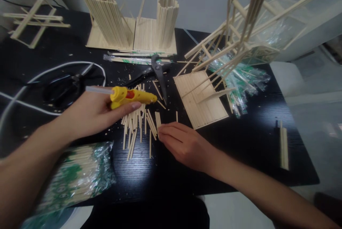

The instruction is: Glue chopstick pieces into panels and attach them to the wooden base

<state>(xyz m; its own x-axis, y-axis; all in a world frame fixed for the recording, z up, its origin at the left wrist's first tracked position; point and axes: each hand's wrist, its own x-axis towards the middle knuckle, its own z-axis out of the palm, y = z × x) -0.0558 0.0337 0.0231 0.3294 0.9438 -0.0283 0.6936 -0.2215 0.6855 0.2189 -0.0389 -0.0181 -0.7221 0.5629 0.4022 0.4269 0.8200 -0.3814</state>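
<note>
My left hand (93, 113) is wrapped round a yellow hot glue gun (133, 96), whose nozzle points right and a clear glue stick pokes out of its back. Below the gun lies a loose pile of short cut wooden sticks (132, 129). At the right edge of that pile, my right hand (184, 145) pinches a small flat bundle of short wooden sticks (158, 120) by its lower end; the fingertips hide part of it. Black scissors (160, 79) lie just beyond the pile, blades toward me.
Stick-built models (109, 22) stand at the back, with a tall stick frame (235, 40) on the right. A stick panel (200, 100) lies before it. Bagged sticks (77, 172) sit front left. A white cable (53, 68) loops across the left.
</note>
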